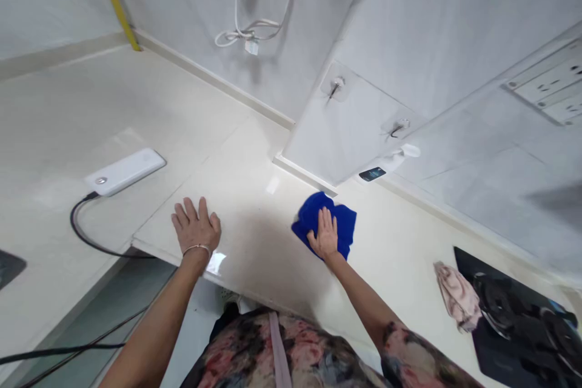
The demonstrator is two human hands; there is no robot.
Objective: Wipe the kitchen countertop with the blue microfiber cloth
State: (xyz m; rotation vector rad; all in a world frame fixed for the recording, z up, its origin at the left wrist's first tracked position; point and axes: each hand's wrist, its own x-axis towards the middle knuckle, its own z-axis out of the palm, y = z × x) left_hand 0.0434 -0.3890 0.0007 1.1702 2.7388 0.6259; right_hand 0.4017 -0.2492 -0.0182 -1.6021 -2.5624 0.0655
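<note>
My left hand (197, 229) lies flat on the cream countertop (254, 242) near its front edge, fingers spread, with a thin bracelet at the wrist. It holds nothing. My right hand (325, 234) rests flat on a crumpled blue cloth (344, 224), fingers stretched out and pressing it against the counter. The cloth sits just in front of the base of a boxed-out wall corner. Its part under my palm is hidden.
A white power bank (130, 171) with a black cable (82, 233) lies to the left. On the right are a pink cloth (457, 297) and a black gas stove (509, 327). Hooks (336, 86), a socket panel (555, 82) and a yellow pipe (116, 0) are along the walls.
</note>
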